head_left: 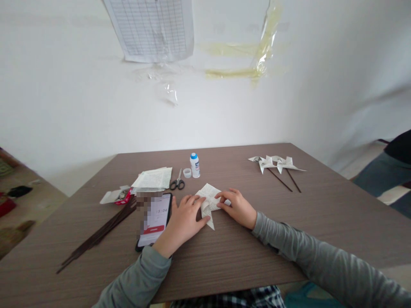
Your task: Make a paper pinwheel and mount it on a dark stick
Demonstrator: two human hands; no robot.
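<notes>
A folded piece of printed paper (210,197) lies on the brown wooden table (224,256) in front of me. My left hand (184,220) rests flat on the table, its fingertips pressing the paper's left folds. My right hand (236,207) lies on the paper's right side, fingers bent onto its upper edge. Neither hand lifts the paper off the table.
A phone (156,220) with a lit screen lies by my left wrist. Left of it lie several thin dark sticks (99,234) and a small red box (120,196). Behind are printed sheets (154,179), scissors (177,182), a glue bottle (194,165) and its cap (187,173). Two paper pinwheels (276,164) lie far right.
</notes>
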